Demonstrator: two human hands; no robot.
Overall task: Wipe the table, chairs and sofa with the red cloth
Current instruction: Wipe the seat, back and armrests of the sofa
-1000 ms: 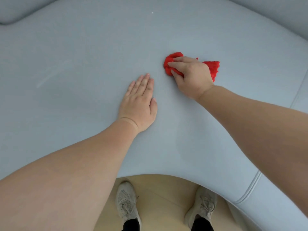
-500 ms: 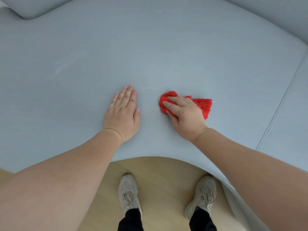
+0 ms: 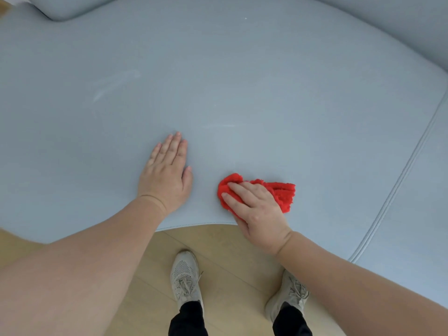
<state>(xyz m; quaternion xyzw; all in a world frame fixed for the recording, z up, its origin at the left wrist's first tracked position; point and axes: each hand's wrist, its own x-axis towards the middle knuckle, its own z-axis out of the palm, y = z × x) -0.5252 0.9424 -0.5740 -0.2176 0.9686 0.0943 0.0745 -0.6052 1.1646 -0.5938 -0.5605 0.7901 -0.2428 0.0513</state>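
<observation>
- Here, the crumpled, fluffy red cloth [image 3: 282,194] lies bunched on the pale blue-grey upholstered sofa seat [image 3: 242,81], close to the seat's curved front edge and right of the middle of the view.
- The right hand [image 3: 257,212] sits on top of the red cloth, its fingers [image 3: 238,190] bent over the bunch and gripping it against the seat; the thumb is hidden, so how it lies cannot be told.
- A red tail of the cloth sticks out past the knuckles on the far right side.
- The left hand [image 3: 167,178] rests flat on the seat just left of the cloth and apart from it, with 4 fingers straight and close together and the thumb alongside, holding nothing.
- A faint pale streak [image 3: 116,86] marks the seat further back on the left.
- A double stitched seam [image 3: 400,180] runs along the seat at the right.
- A rounded blue-grey cushion [image 3: 63,6] shows at the top left corner.
- Below the seat edge is a light wooden floor [image 3: 230,258], where 2 grey mesh lace-up shoes [image 3: 185,280] stand, with black trouser legs [image 3: 188,321] above them.
</observation>
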